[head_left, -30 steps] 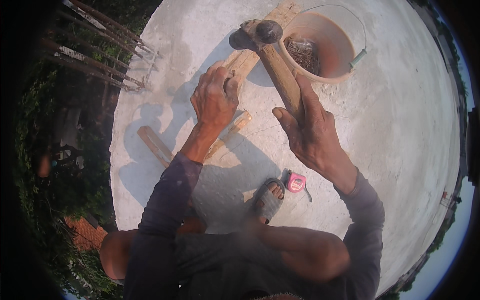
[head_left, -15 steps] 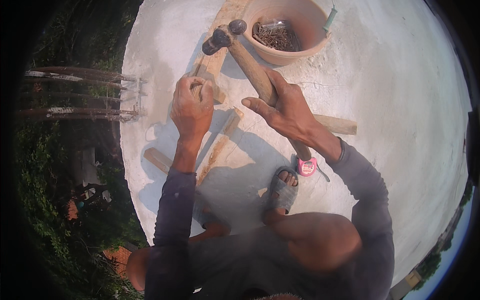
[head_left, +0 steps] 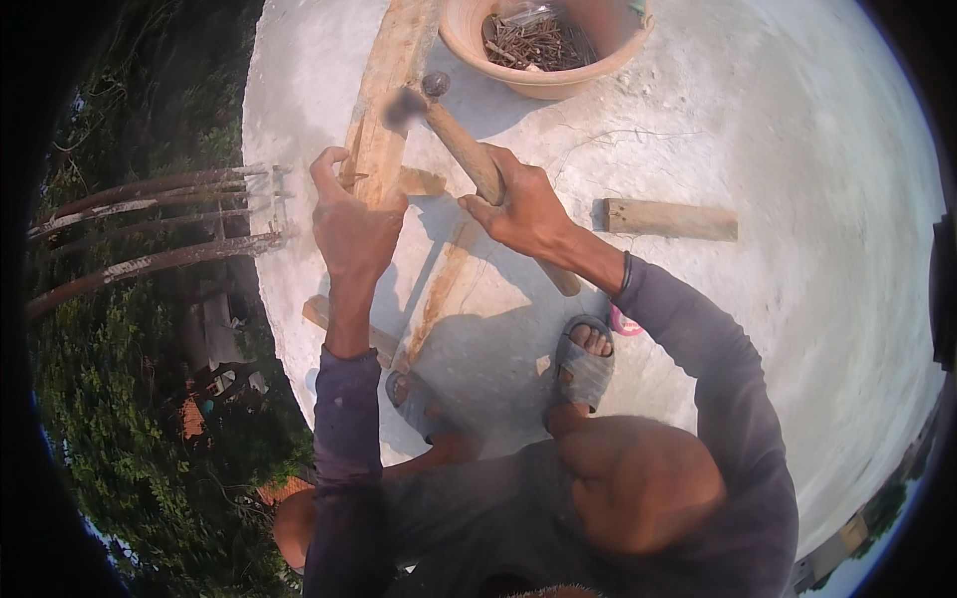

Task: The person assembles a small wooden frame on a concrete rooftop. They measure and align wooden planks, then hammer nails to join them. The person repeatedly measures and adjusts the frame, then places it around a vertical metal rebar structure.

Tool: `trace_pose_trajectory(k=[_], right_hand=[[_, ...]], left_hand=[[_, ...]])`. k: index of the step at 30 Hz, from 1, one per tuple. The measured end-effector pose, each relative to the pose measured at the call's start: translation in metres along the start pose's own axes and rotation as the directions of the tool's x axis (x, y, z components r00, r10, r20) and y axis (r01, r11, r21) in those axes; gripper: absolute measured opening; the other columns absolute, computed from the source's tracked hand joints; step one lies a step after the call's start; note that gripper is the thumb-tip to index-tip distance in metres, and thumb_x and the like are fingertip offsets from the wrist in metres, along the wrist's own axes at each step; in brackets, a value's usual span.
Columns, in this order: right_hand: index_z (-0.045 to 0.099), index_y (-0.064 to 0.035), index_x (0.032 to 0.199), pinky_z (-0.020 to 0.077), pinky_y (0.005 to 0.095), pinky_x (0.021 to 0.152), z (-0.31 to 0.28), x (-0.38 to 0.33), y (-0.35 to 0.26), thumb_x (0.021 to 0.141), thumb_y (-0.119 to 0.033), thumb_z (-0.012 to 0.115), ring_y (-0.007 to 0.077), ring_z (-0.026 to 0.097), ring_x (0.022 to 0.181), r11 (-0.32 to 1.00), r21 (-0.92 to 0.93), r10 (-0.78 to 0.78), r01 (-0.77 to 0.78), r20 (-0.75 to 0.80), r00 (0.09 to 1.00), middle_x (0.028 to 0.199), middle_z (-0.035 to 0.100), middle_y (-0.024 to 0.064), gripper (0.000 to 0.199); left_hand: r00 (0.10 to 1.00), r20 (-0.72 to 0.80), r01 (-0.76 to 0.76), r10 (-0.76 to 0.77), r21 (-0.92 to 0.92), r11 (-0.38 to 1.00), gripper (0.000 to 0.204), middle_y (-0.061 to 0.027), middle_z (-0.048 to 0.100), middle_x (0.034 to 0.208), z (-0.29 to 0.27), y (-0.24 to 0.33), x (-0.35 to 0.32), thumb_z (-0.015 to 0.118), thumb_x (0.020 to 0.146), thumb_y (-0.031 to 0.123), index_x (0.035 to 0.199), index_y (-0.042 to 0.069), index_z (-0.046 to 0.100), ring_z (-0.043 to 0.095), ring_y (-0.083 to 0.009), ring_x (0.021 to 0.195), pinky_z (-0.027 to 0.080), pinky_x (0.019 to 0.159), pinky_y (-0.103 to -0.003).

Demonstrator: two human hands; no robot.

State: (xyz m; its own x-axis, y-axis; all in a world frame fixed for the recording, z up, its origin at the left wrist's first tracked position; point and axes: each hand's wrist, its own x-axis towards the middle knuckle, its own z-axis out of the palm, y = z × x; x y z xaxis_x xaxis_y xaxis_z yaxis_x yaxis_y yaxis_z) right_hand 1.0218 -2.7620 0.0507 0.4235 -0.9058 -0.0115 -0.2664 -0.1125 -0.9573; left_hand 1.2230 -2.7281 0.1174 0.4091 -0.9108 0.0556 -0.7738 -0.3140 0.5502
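My right hand [head_left: 518, 207] is wrapped round the wooden handle of a hammer [head_left: 467, 151]. The hammer's dark head, partly blurred, is over a long wooden plank [head_left: 387, 95]. At the plank's near end, my left hand [head_left: 356, 231] grips the wood, thumb and fingers along its sides. A thin dark sliver, perhaps a nail, shows at the plank's left edge by those fingers; I cannot make it out. A small wood block [head_left: 423, 181] lies against the plank's right side, partly hidden. Below it, a narrow wood strip [head_left: 439, 289] rests on the concrete.
A clay-coloured bucket [head_left: 563, 82] with many nails [head_left: 538, 45] stands at the far side. One short wood piece [head_left: 670, 219] lies at right, another [head_left: 319, 312] by my left forearm. A pink tape measure [head_left: 626, 321] is near my right foot. Rusty bars [head_left: 150, 189] jut past the slab's left edge, above trees.
My left hand has gone from a closed pinch on the plank to a wider grip at its near end. The hammer head has come lower and left, and the view has shifted.
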Motion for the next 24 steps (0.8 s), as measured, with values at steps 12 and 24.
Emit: trace_pose_trajectory(k=[12, 24], right_hand=[[0.050, 0.0045, 0.140, 0.0602, 0.0401, 0.079, 0.005, -0.002, 0.015, 0.087, -0.016, 0.079, 0.0333, 0.076, 0.088, 0.999, 0.041, -0.021, 0.022, -0.025, 0.999, 0.097, 0.074, 0.0245, 0.064], [0.050, 0.0036, 0.141, 0.0594, 0.0405, 0.078, 0.007, -0.001, 0.000, 0.090, -0.021, 0.078, 0.0319, 0.076, 0.086, 0.985, -0.012, -0.171, 0.170, -0.050, 0.984, 0.096, 0.073, 0.0238, 0.063]], left_hand=[[0.999, 0.008, 0.051, -0.052, 0.110, 0.993, 0.075, -0.0209, 0.074, 0.102, -0.001, -0.002, 0.002, 0.082, 0.075, 0.020, 0.138, 0.011, 0.040, 0.074, -0.0384, 0.093, 0.056, 0.084, -0.046], [0.998, -0.001, 0.069, -0.069, 0.057, 0.996, 0.077, -0.0210, 0.072, 0.103, 0.005, -0.002, -0.001, 0.080, 0.077, 0.022, 0.141, 0.011, 0.039, 0.072, -0.0395, 0.095, 0.055, 0.085, -0.047]])
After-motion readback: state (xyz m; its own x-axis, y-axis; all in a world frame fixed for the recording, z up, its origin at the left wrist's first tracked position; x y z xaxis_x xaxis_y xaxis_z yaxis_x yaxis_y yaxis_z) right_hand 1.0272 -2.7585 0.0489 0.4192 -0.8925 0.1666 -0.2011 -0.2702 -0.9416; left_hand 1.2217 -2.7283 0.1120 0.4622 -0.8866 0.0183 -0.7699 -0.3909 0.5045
